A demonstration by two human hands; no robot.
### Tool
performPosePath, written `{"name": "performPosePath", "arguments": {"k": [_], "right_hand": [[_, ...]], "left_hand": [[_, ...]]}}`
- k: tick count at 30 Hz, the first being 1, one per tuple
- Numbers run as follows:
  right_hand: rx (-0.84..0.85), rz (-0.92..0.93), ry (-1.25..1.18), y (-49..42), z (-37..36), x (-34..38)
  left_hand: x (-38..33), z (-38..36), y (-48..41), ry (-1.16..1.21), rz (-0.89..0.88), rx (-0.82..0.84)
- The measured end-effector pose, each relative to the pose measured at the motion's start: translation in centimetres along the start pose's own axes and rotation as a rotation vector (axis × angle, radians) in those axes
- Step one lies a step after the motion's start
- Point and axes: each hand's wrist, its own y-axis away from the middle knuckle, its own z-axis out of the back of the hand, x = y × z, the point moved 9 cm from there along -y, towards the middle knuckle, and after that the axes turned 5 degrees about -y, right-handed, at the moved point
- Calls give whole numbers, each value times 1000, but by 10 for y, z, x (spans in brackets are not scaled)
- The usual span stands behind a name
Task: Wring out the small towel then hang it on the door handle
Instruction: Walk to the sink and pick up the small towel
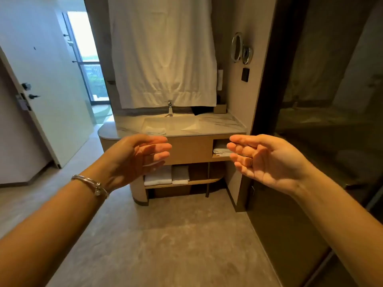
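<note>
A small white towel (154, 130) lies in the left part of the sink basin (182, 121), below the chrome tap (170, 108). The white door (47, 83) stands open at the left, with its dark handle (33, 96) on the near edge. My left hand (136, 159) and my right hand (267, 160) are raised in front of the vanity, palms facing each other, fingers apart, both holding nothing. Both hands are well short of the sink.
A large white cloth (163, 52) hangs over the wall above the sink. The wooden vanity (190, 150) has shelves with folded towels (167, 176). A dark glass partition (323, 125) stands at the right. A round mirror (237, 47) is fixed to the right wall.
</note>
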Motion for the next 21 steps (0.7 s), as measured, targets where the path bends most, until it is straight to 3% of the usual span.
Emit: {"name": "performPosePath", "arguments": {"k": [8, 21], "right_hand": [[-20, -47, -39, -50, 18, 1], [11, -304, -134, -155, 19, -59]], "left_hand": [[16, 3, -54, -53, 95, 11], [72, 22, -116, 44, 307, 10]]}}
